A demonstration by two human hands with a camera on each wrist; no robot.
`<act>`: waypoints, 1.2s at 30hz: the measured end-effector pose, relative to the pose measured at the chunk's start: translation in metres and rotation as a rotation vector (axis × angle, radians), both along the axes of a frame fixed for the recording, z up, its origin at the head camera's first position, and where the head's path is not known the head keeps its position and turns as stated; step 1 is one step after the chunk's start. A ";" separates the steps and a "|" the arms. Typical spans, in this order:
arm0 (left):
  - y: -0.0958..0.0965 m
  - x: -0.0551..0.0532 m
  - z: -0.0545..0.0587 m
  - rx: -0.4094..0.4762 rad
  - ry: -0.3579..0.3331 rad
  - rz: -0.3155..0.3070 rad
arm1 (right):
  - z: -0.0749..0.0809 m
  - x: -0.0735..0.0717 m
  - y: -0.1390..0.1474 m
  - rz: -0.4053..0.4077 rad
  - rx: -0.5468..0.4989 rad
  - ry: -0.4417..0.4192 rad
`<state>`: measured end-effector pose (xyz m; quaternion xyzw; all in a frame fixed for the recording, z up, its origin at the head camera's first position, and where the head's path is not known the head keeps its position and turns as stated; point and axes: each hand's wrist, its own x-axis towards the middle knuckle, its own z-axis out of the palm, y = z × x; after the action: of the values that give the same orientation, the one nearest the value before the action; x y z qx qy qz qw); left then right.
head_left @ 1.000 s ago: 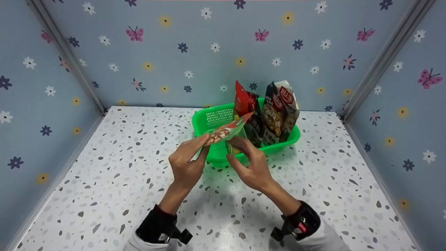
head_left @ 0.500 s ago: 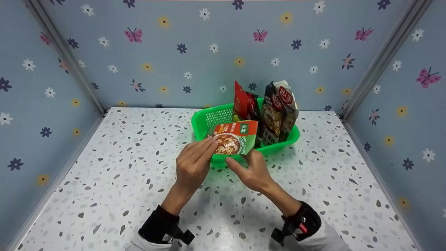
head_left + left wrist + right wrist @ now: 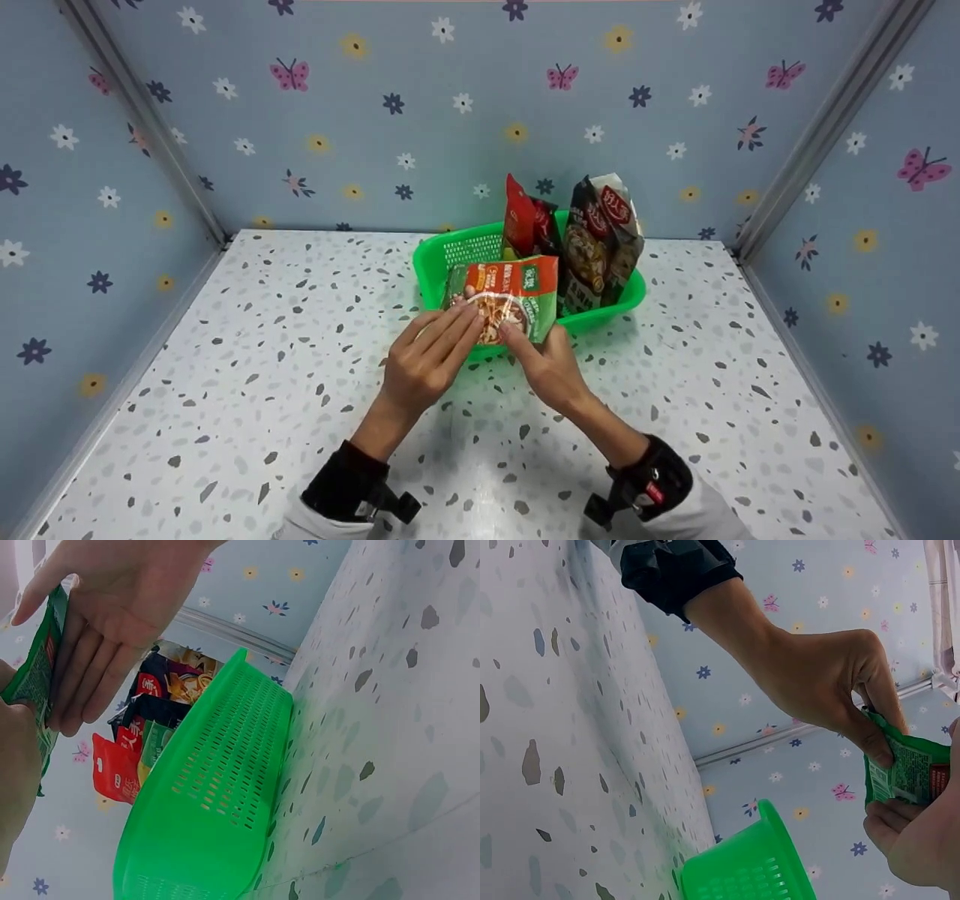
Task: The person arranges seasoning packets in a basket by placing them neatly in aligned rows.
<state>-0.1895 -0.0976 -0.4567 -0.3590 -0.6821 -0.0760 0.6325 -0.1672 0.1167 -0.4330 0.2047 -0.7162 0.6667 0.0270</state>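
Both hands hold a green and orange soup packet [image 3: 517, 281] in front of the basket in the head view, its face with a printed bowl turned up. My left hand [image 3: 424, 356] lays its fingers over the front of the packet; its thumb [image 3: 874, 746] presses the back in the right wrist view. My right hand [image 3: 551, 364] pinches the right side, thumb on the front. Its fingers [image 3: 94, 679] stretch straight behind the packet in the left wrist view. Just beyond stands a green plastic basket [image 3: 435, 259], partly hidden by the packet.
In the basket, a black food bag [image 3: 589, 259] and a red bag [image 3: 517, 217] stand upright at its right. A green packet [image 3: 155, 744] sits among them in the left wrist view. Flower-patterned panels [image 3: 405, 135] rise behind and beside the speckled table [image 3: 300, 337].
The soup packet has tipped from nearly edge-on to face up. My left fingers have spread flat over its front, and my right thumb has moved onto the front.
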 end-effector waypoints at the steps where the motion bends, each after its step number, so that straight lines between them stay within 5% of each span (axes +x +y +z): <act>1: 0.000 -0.001 -0.001 -0.011 0.007 0.002 | 0.000 0.000 0.000 -0.008 0.000 -0.009; 23: -0.001 0.000 -0.002 -0.039 0.012 0.003 | 0.004 0.000 -0.001 -0.071 -0.012 0.003; 36: -0.002 -0.002 -0.005 -0.024 -0.052 -0.046 | 0.003 -0.001 -0.001 -0.136 -0.024 -0.021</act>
<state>-0.1913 -0.0992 -0.4617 -0.3802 -0.6906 -0.0917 0.6083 -0.1685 0.1158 -0.4298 0.1482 -0.7205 0.6742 0.0671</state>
